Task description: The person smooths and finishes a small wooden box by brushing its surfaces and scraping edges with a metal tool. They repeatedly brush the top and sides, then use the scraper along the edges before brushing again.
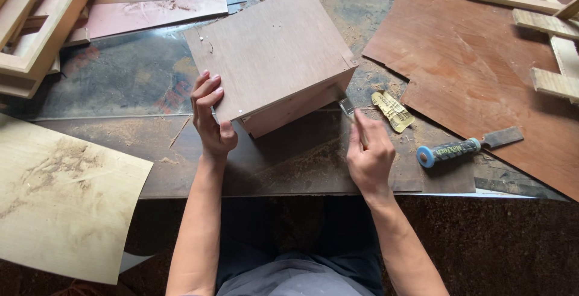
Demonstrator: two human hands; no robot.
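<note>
left hand [211, 118] grips the box [271, 58] corner, fingers curled on top; right hand [369, 151] pinches a small brush [348, 108]. box looks stiff, light; best held by edges.

Place: a wood workshop
Signs: sawdust [129, 128] on the dark table [120, 79], thin wood sheets [476, 61], wood frames [36, 25] (stacked up), a chisel [464, 146]

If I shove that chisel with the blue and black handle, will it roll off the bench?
The chisel probably rolls only a little: its handle looks round, but the flat blade should stop it. It lies near the bench edge, so a hard push toward you might drop it.
</note>
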